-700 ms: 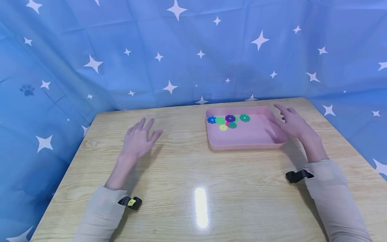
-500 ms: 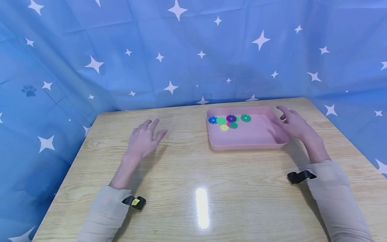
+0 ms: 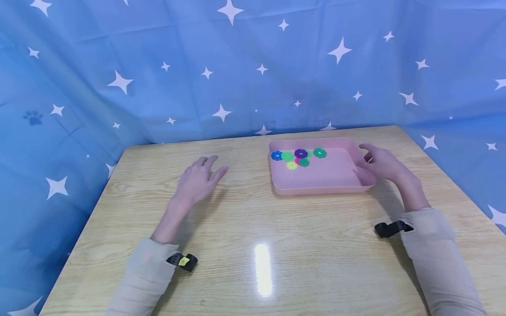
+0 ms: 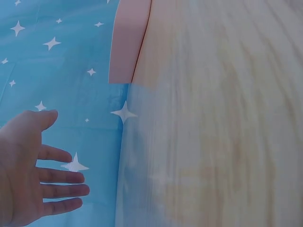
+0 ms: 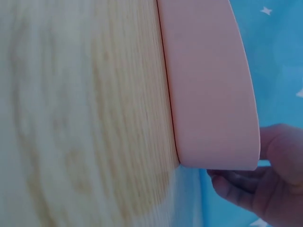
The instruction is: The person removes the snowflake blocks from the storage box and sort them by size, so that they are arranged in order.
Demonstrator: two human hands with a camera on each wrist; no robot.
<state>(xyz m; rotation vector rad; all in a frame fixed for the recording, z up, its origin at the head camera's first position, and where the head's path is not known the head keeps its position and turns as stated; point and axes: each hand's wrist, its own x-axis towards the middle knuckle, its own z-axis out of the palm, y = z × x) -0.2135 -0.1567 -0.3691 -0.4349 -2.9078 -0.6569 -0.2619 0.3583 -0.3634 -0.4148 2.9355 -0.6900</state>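
Observation:
A shallow pink tray (image 3: 320, 191) rests on the wooden table. Several small notched plastic discs lie inside it, grouped at its far left, among them a blue disc (image 3: 276, 156), a purple disc (image 3: 301, 153) and a green disc (image 3: 319, 152). My right hand (image 3: 385, 164) grips the tray's right end wall. In the right wrist view the thumb goes behind the wall (image 5: 213, 94) and the fingers curl outside the end. My left hand (image 3: 195, 182) hovers above the table left of the tray, fingers spread and holding nothing; the left wrist view shows its palm (image 4: 21, 175).
The wooden table (image 3: 237, 219) reaches back to a blue curtain (image 3: 189, 52) printed with white stars. A bright light reflection lies on the table's near middle. Black wrist cameras sit on both sleeves.
My left hand has moved to the right, closer to the tray. The fingers of my right hand have curled in at the tray's right end. The tray and discs stay in place.

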